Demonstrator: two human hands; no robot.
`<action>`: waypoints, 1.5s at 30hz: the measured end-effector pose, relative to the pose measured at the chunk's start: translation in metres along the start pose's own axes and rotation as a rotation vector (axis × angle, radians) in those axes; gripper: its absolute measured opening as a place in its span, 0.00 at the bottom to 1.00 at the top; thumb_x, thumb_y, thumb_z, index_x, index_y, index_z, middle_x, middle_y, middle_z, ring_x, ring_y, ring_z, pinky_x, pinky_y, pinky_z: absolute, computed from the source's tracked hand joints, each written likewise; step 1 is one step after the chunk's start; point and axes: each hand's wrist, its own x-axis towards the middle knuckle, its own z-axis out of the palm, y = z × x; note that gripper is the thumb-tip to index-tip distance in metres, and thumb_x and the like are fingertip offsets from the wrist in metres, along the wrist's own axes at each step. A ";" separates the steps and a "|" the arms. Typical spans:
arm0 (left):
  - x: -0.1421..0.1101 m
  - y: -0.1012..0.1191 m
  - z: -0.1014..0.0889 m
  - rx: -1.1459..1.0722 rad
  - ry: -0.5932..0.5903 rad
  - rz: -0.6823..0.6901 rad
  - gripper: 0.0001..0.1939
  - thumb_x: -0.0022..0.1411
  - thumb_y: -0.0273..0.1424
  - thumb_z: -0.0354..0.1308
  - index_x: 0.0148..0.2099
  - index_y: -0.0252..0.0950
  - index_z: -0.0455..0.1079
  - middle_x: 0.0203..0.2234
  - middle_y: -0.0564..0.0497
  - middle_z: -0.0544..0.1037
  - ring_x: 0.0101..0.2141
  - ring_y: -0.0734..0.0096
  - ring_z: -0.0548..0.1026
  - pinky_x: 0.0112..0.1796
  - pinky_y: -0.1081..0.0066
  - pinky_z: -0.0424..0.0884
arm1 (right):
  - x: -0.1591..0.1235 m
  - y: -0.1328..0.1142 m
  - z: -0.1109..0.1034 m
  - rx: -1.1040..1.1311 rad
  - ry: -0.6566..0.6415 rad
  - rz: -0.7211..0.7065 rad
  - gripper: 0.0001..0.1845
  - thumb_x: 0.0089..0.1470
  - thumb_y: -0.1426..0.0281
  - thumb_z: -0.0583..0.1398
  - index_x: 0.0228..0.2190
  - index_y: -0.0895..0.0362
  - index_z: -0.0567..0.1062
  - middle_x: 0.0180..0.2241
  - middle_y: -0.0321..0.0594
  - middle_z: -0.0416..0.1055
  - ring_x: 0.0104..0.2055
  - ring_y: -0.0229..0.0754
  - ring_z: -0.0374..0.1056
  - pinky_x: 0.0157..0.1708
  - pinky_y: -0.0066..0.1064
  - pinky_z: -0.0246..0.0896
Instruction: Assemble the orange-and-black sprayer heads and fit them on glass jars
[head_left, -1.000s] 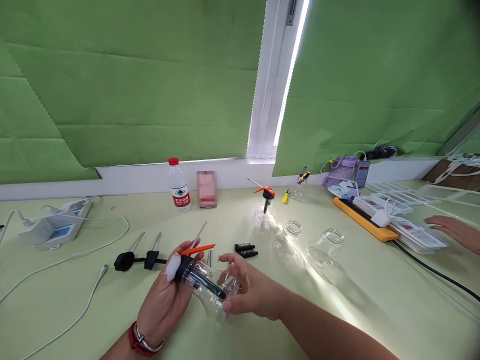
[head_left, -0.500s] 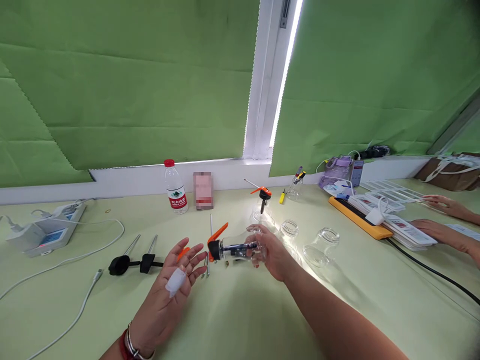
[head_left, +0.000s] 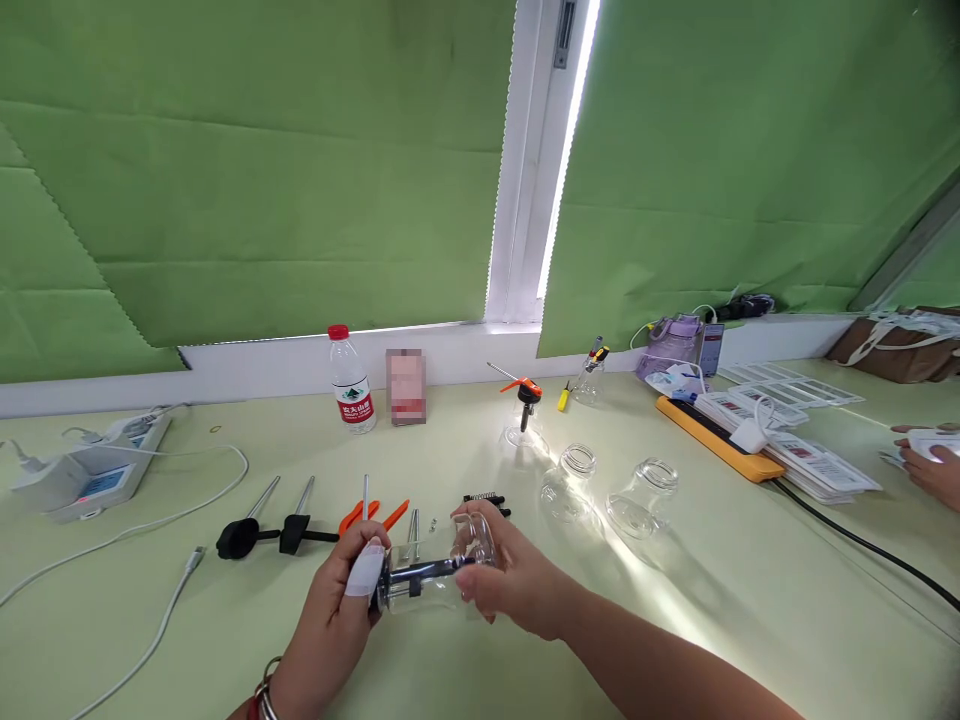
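Green blinds (head_left: 300, 180) hang behind a pale green bench (head_left: 420, 680), with a strip of window frame (head_left: 517, 200) between them. One clear bottle (head_left: 442, 598) is held on its side above the near middle of the bench, between both hands. Its capped end points left; its wide end points right. A black tube (head_left: 431, 571) runs lengthwise inside it.

Left hand (head_left: 330, 605): fingers closed around the capped end; white tape (head_left: 365, 570) covers part of the thumb. Right hand (head_left: 517, 580): fingers curved around the wide end, thumb on the near side.

Just beyond the left hand are orange levers (head_left: 360, 515); the hand partly hides them, so their attachment cannot be told. Metal pins (head_left: 414, 530) lie just beyond the bottle, and black spring parts (head_left: 491, 500) lie beyond the right hand. Two black stoppers with metal rods (head_left: 240, 538) lie to the left. Two open bottles (head_left: 643, 510) stand to the right. Farther back stands a bottle with an orange-and-black top (head_left: 528, 392). At far right, a co-worker's hands (head_left: 930, 475) hold a white object (head_left: 934, 442).
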 end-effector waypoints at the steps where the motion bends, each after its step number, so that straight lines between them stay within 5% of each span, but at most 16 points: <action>1: -0.001 0.002 -0.001 0.023 -0.002 0.021 0.13 0.58 0.43 0.55 0.32 0.39 0.66 0.22 0.55 0.63 0.20 0.76 0.59 0.18 0.79 0.58 | -0.002 0.001 0.001 -0.043 -0.013 -0.067 0.32 0.44 0.59 0.65 0.47 0.51 0.57 0.36 0.35 0.59 0.27 0.31 0.60 0.22 0.23 0.58; 7: -0.009 0.010 -0.005 0.035 -0.025 -0.009 0.12 0.57 0.44 0.54 0.33 0.41 0.65 0.22 0.54 0.65 0.21 0.74 0.59 0.19 0.79 0.59 | -0.014 0.005 -0.004 -0.539 -0.038 -0.500 0.45 0.38 0.60 0.67 0.54 0.51 0.53 0.45 0.46 0.60 0.41 0.44 0.64 0.39 0.37 0.63; 11: -0.007 0.017 0.001 -0.095 -0.065 -0.244 0.14 0.57 0.47 0.53 0.32 0.42 0.63 0.19 0.56 0.62 0.18 0.76 0.56 0.16 0.80 0.54 | -0.021 -0.001 -0.010 -1.005 -0.104 -0.641 0.22 0.46 0.66 0.64 0.44 0.45 0.68 0.51 0.43 0.62 0.55 0.53 0.56 0.53 0.49 0.52; 13: -0.005 0.020 0.003 -0.112 -0.065 -0.236 0.15 0.56 0.48 0.53 0.31 0.41 0.63 0.19 0.57 0.61 0.17 0.77 0.55 0.15 0.80 0.54 | -0.023 -0.003 -0.011 -1.011 -0.113 -0.618 0.16 0.50 0.70 0.61 0.41 0.40 0.71 0.51 0.38 0.64 0.58 0.51 0.53 0.57 0.51 0.47; 16: -0.004 0.018 0.000 -0.053 -0.011 -0.108 0.15 0.55 0.47 0.55 0.30 0.40 0.65 0.19 0.56 0.62 0.18 0.77 0.55 0.16 0.79 0.55 | -0.021 -0.004 -0.010 -0.635 -0.022 -0.479 0.29 0.45 0.60 0.64 0.50 0.42 0.64 0.54 0.43 0.59 0.59 0.53 0.52 0.56 0.51 0.49; 19: -0.005 0.011 -0.007 0.054 0.012 0.096 0.13 0.56 0.43 0.57 0.30 0.38 0.68 0.20 0.54 0.63 0.20 0.76 0.57 0.17 0.79 0.57 | -0.014 0.000 -0.006 -0.064 -0.042 -0.062 0.36 0.49 0.45 0.54 0.54 0.48 0.55 0.49 0.49 0.61 0.47 0.51 0.66 0.38 0.46 0.67; 22: -0.006 0.007 -0.009 0.068 -0.030 0.137 0.13 0.57 0.42 0.57 0.30 0.38 0.69 0.20 0.53 0.65 0.20 0.75 0.59 0.18 0.78 0.58 | -0.014 0.003 -0.003 0.046 -0.091 0.181 0.34 0.50 0.45 0.52 0.53 0.50 0.55 0.40 0.45 0.65 0.30 0.43 0.69 0.23 0.36 0.67; 25: -0.004 0.011 -0.005 -0.037 -0.068 -0.041 0.14 0.58 0.44 0.54 0.31 0.39 0.66 0.19 0.55 0.63 0.17 0.76 0.57 0.16 0.79 0.56 | -0.024 0.001 -0.005 -0.387 0.007 -0.180 0.34 0.43 0.57 0.64 0.52 0.48 0.61 0.46 0.46 0.65 0.43 0.49 0.67 0.41 0.45 0.66; 27: -0.003 0.014 -0.002 -0.102 -0.078 -0.148 0.14 0.59 0.46 0.52 0.31 0.41 0.64 0.19 0.57 0.61 0.16 0.77 0.55 0.14 0.79 0.54 | -0.031 -0.002 -0.007 -0.673 -0.018 -0.414 0.23 0.46 0.63 0.65 0.46 0.43 0.69 0.50 0.43 0.64 0.55 0.53 0.57 0.55 0.52 0.51; 29: -0.003 0.014 -0.001 -0.090 -0.056 -0.139 0.14 0.58 0.46 0.53 0.31 0.40 0.64 0.19 0.56 0.61 0.17 0.77 0.56 0.15 0.79 0.54 | -0.033 -0.004 -0.009 -0.723 -0.034 -0.479 0.25 0.45 0.61 0.65 0.46 0.42 0.68 0.53 0.42 0.62 0.60 0.55 0.50 0.58 0.54 0.44; 32: -0.005 0.010 -0.003 0.054 0.000 0.075 0.12 0.56 0.42 0.57 0.30 0.39 0.68 0.20 0.55 0.64 0.20 0.75 0.59 0.19 0.78 0.58 | -0.027 -0.002 -0.008 -0.332 -0.003 -0.213 0.44 0.42 0.50 0.64 0.57 0.47 0.55 0.55 0.50 0.57 0.54 0.55 0.59 0.48 0.52 0.60; 34: -0.006 0.007 -0.005 0.143 -0.014 0.204 0.11 0.56 0.40 0.57 0.29 0.38 0.69 0.20 0.54 0.64 0.21 0.74 0.60 0.22 0.77 0.60 | -0.023 0.002 -0.006 -0.049 -0.062 0.097 0.42 0.46 0.45 0.57 0.57 0.51 0.52 0.49 0.52 0.61 0.43 0.51 0.68 0.35 0.46 0.68; 36: -0.005 0.006 -0.005 0.172 -0.048 0.225 0.11 0.57 0.40 0.57 0.28 0.37 0.69 0.20 0.53 0.65 0.21 0.74 0.60 0.22 0.76 0.61 | -0.022 0.005 -0.003 0.000 -0.088 0.237 0.40 0.48 0.46 0.55 0.56 0.54 0.53 0.43 0.50 0.64 0.36 0.48 0.70 0.28 0.42 0.68; 39: -0.003 0.008 -0.003 0.085 -0.080 0.061 0.13 0.58 0.42 0.55 0.31 0.38 0.67 0.20 0.55 0.63 0.18 0.76 0.58 0.18 0.77 0.58 | -0.029 0.005 -0.001 -0.413 0.028 -0.094 0.46 0.40 0.54 0.65 0.57 0.52 0.54 0.50 0.53 0.61 0.47 0.54 0.65 0.41 0.49 0.65; 42: -0.001 0.009 0.000 -0.038 -0.085 -0.130 0.14 0.59 0.46 0.51 0.33 0.40 0.64 0.19 0.57 0.60 0.16 0.78 0.55 0.14 0.78 0.54 | -0.037 0.002 -0.003 -0.888 0.018 -0.513 0.37 0.43 0.64 0.66 0.55 0.47 0.62 0.57 0.49 0.55 0.60 0.58 0.50 0.56 0.54 0.47; 45: -0.002 0.008 -0.001 0.018 -0.077 -0.089 0.14 0.60 0.45 0.51 0.32 0.40 0.64 0.19 0.57 0.60 0.17 0.77 0.56 0.16 0.78 0.55 | -0.038 -0.001 -0.007 -0.873 -0.018 -0.521 0.38 0.44 0.62 0.65 0.57 0.47 0.60 0.60 0.49 0.52 0.61 0.58 0.48 0.57 0.53 0.47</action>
